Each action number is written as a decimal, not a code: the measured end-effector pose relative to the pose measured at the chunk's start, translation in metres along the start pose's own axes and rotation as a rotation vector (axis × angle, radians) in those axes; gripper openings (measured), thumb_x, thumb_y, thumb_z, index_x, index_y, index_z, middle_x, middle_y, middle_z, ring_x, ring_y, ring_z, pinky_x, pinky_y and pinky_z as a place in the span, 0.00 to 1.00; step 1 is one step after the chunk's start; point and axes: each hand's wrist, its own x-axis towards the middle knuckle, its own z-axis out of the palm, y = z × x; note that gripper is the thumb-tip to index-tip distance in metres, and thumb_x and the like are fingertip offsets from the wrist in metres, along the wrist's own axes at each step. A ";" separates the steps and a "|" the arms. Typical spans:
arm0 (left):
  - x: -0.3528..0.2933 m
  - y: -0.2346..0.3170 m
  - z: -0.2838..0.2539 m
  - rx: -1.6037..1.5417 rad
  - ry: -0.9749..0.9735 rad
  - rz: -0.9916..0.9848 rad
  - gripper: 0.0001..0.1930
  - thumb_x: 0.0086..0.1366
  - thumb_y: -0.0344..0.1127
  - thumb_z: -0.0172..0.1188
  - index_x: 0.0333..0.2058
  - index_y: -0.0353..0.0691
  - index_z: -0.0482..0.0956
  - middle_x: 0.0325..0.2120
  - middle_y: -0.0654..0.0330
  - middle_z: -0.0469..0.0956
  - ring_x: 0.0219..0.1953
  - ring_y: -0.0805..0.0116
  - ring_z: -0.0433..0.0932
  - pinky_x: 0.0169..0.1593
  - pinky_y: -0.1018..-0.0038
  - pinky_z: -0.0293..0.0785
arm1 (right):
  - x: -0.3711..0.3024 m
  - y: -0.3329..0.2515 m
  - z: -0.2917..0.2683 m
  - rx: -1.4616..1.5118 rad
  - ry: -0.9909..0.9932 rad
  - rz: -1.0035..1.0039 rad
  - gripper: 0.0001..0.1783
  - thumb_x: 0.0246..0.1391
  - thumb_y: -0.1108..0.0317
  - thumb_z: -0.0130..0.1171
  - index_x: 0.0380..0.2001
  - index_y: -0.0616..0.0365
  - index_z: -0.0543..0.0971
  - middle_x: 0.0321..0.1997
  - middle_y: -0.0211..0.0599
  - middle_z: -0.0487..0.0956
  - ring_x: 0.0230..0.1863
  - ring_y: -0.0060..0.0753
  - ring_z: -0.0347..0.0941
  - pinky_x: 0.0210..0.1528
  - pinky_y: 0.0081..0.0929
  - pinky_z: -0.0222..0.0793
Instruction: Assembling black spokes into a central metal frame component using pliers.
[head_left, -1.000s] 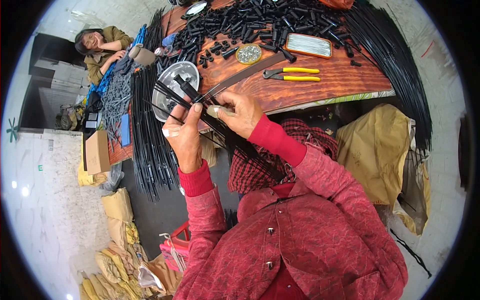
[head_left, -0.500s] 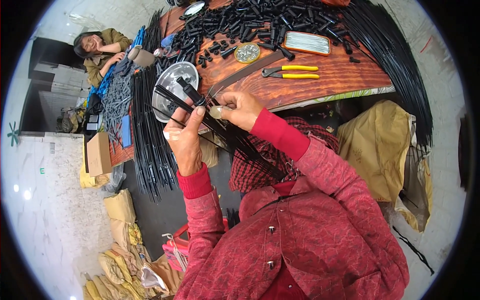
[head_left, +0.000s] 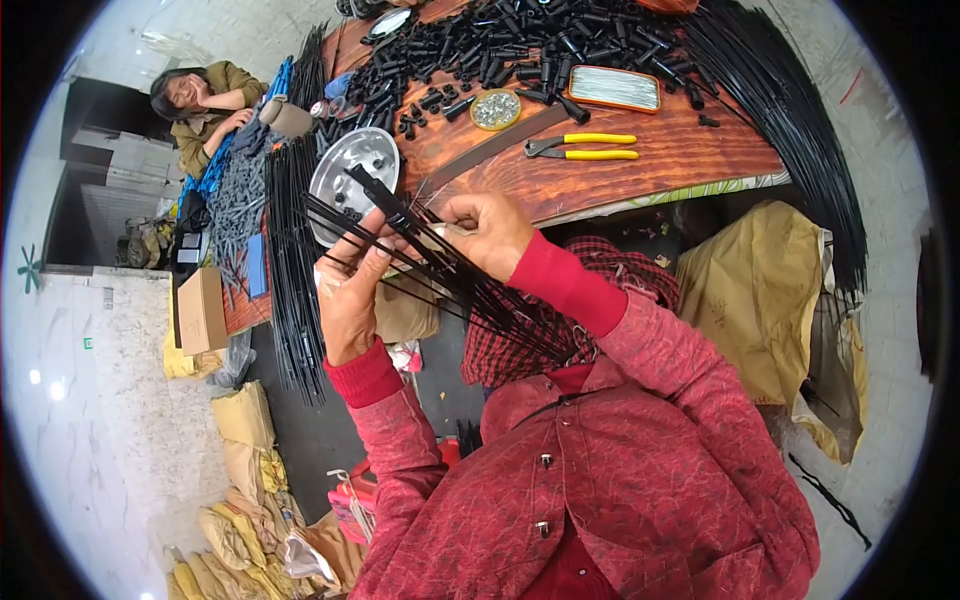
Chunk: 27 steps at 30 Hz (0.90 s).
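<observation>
A bundle of thin black umbrella ribs (head_left: 490,300) slants from my lap up toward the table. At its upper end is a black plastic tube piece (head_left: 372,184), tilted up and left. My left hand (head_left: 348,300) is closed on the ribs just below the tube piece, with several rib ends sticking out past its fingers. A pale strip is wrapped round one left finger. On the other side my right hand (head_left: 488,235) pinches at the bundle, its fingertips partly hidden, so any small part in them cannot be made out. Behind the left fingers stands a metal bowl (head_left: 325,172) with small black parts.
On the wooden table lie yellow-handled nippers (head_left: 590,153), a dish of small metal bits (head_left: 495,108), a tray of silver wires (head_left: 615,87) and heaped black plastic tubes (head_left: 540,40). Long black rods (head_left: 790,130) overhang at right, more (head_left: 295,290) at left. A co-worker (head_left: 205,105) sits far left.
My left hand has moved left and slightly down, and ribs now fan out across its fingers. The tube piece has shifted slightly. My right hand stays near its place, its fingertips now tucked behind the ribs.
</observation>
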 end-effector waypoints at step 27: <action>-0.012 -0.008 0.012 0.110 0.302 0.076 0.20 0.51 0.23 0.69 0.44 0.25 0.77 0.33 0.60 0.80 0.32 0.76 0.76 0.40 0.80 0.71 | -0.025 -0.033 0.018 -0.228 0.105 -0.054 0.10 0.43 0.74 0.64 0.31 0.64 0.79 0.25 0.45 0.81 0.27 0.35 0.81 0.31 0.30 0.75</action>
